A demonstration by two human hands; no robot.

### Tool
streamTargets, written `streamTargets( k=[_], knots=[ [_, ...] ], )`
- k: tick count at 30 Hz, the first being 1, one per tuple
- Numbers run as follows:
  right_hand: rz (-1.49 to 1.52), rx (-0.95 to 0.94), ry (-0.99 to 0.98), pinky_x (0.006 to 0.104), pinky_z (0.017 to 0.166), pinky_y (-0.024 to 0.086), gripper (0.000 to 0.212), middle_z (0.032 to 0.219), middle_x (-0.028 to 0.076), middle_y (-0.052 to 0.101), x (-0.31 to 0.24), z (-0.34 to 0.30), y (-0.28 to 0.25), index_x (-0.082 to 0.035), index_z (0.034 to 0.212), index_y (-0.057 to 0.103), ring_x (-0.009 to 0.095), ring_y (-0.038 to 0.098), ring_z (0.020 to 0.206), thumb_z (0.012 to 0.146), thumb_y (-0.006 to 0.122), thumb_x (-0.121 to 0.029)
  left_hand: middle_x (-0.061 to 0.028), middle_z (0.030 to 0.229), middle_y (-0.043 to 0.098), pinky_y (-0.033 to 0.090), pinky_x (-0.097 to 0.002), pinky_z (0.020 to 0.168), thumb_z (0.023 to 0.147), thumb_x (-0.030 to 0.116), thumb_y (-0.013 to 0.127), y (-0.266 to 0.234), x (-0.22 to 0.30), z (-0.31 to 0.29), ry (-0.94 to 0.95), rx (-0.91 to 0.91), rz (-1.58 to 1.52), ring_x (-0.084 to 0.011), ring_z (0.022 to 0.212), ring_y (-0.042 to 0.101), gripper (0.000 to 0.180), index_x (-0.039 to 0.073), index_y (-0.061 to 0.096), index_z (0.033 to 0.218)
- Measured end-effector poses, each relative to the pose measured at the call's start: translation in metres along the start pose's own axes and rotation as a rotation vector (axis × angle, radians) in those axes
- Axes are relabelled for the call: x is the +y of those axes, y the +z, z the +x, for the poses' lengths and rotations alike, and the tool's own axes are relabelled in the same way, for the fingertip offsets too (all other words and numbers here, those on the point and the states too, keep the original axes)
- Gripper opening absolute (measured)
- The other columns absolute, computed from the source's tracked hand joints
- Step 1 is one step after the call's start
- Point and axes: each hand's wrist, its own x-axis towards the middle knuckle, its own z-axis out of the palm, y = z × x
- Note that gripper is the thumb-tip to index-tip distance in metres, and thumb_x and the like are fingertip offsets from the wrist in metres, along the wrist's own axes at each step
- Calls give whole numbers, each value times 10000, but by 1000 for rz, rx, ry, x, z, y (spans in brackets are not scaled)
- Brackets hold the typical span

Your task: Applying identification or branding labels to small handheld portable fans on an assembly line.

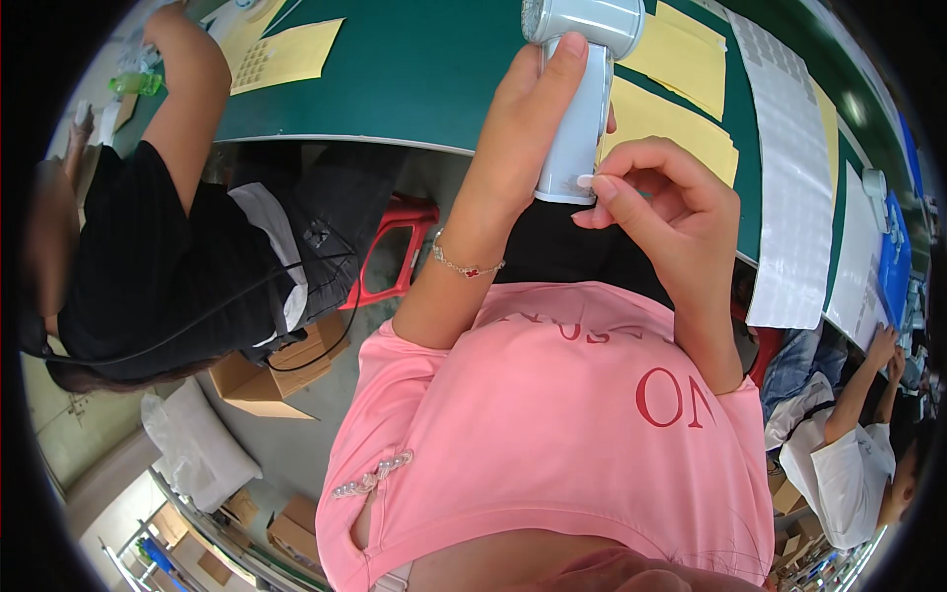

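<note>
A light-blue handheld device (575, 123), shaped like a small hair dryer with a round head and a grille at one end, is held upright over the table's near edge. My left hand (528, 123) wraps its handle, thumb along the front. At the handle's lower end, my right hand (671, 192) pinches a small whitish piece (585, 182) between thumb and fingertips. This piece touches or nearly touches the handle; I cannot tell which. What the piece is cannot be made out.
Yellow sheets (671, 123) and a long pale strip of labels (789, 178) lie on the green table (395, 79). To the left a co-worker in black (178, 257) sits near a red stool (409, 222). Another in white (838, 474) works at right, beside a blue tray (895, 257).
</note>
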Motion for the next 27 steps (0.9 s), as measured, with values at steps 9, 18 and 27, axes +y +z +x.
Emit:
streamTargets(
  k=[9, 18, 27],
  knots=[
    [-91, 29, 15, 214, 633, 557, 79, 837, 50, 559, -1, -1, 3, 47, 858, 574, 79, 554, 727, 783, 598, 53, -77, 705, 580, 427, -209, 517, 922, 445, 399, 2, -1, -2, -1, 7, -3, -86, 583, 536, 434, 27, 510, 945],
    [-580, 72, -158, 181, 428, 418, 71, 765, 36, 547, 12, -2, -2, 3, 785, 585, 68, 528, 612, 744, 644, 2, -66, 687, 564, 405, -213, 513, 917, 448, 406, 4, -7, -8, 8, 75, 8, -88, 570, 513, 437, 25, 507, 962],
    [200, 263, -96, 198, 412, 412, 107, 863, 99, 591, 21, 3, -32, 26, 892, 553, 109, 505, 485, 845, 579, -66, -89, 666, 581, 434, -214, 464, 918, 471, 369, -23, -15, 11, -21, -11, -74, -106, 526, 532, 466, 27, 508, 956]
  ],
)
